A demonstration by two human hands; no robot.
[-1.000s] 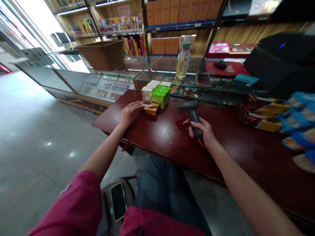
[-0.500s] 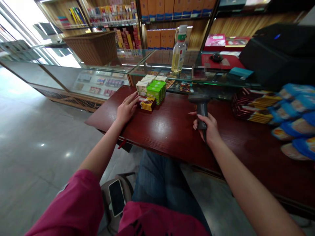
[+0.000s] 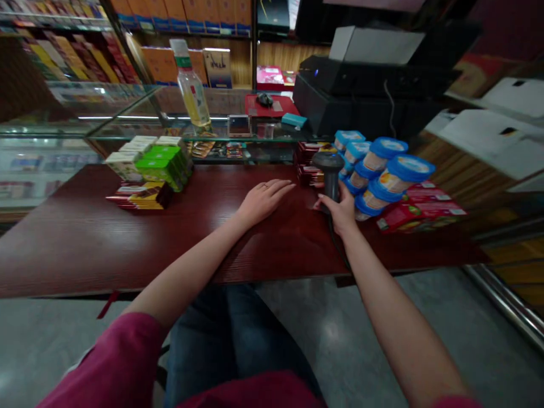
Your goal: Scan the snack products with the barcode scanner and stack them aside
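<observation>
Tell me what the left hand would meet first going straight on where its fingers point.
The left hand would probably meet the stack of dark red packets first, though depth is unclear.

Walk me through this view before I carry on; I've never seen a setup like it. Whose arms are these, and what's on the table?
There is no robot: a person works here bare-handed. Every picture comes from one camera worn on that person's head, looking forward and down. The right hand grips a dark handheld scanner. The left hand holds nothing; it is stretched flat over the brown tabletop, and I can't tell whether it touches. On the tabletop, at left, are green boxes, white boxes and a stack of yellow-and-red packets. At right are blue-lidded tubs and red cartons.
</observation>
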